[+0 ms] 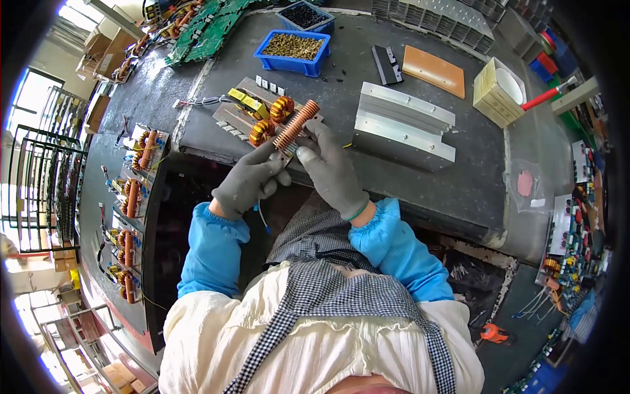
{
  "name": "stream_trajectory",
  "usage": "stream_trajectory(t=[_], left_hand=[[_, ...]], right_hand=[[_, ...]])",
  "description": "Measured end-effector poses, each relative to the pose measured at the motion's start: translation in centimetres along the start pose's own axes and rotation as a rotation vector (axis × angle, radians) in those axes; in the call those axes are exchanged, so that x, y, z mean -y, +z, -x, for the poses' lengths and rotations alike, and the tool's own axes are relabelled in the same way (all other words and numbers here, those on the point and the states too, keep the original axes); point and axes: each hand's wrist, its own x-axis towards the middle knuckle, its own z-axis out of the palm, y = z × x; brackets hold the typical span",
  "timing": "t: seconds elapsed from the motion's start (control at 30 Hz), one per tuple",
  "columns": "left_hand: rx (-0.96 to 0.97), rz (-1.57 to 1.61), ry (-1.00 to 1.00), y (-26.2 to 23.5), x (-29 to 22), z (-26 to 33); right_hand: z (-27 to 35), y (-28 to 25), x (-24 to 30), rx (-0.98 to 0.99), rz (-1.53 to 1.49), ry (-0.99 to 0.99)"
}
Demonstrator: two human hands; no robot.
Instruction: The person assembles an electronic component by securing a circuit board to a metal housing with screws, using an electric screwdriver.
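Observation:
A long copper-wire coil (296, 126) slants over the near right edge of a circuit board (226, 113), between my two gloved hands. My left hand (249, 182) is closed at the coil's lower end, its thumb and fingers bent together by the board's near edge. From the right, my right hand (333, 172) grips the coil, with its forefinger near the upper end and its thumb lower down. Two ring-shaped copper coils (282, 109) and yellow blocks (246, 100) sit on the board. My fingers hide the spot where the coil meets the board.
Right of my hands lies a finned silver heat sink (403, 128). Behind it are a black bar (386, 64) and an orange-brown plate (433, 70). A blue bin (293, 65) of small brass-coloured parts stands farther back. Several similar boards (131, 197) line the left bench.

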Motion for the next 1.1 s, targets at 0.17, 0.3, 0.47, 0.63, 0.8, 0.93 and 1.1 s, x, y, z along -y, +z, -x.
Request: stream_trajectory(t=[0.17, 0.3, 0.47, 0.63, 0.8, 0.93, 1.1], left_hand=[[0.096, 0.156, -0.012, 0.4, 1.4, -1.7], [0.114, 0.221, 0.022, 1.3, 1.8, -1.9], [0.236, 0.520, 0.031, 0.8, 2.1, -2.3], [0.232, 0.558, 0.014, 1.2, 2.1, -2.5], [0.134, 0.406, 0.174, 1.9, 3.2, -2.2], [0.065, 0.337, 0.211, 2.6, 3.5, -1.6], [0.006, 0.154, 0.223, 1.8, 3.6, 1.1]], right_hand=[[-0.2, 1.2, -1.4, -0.082, 0.122, -0.048], [-0.5, 1.4, -0.6, -0.121, 0.239, 0.041], [-0.7, 1.9, 1.2, -0.151, 0.296, 0.022], [-1.3, 2.2, 1.2, -0.232, 0.504, 0.144], [-2.0, 1.5, 1.1, -0.173, 0.366, 0.170], [-2.1, 2.0, 1.3, -0.216, 0.300, 0.230], [-2.6, 2.1, 0.5, -0.202, 0.383, 0.128]])
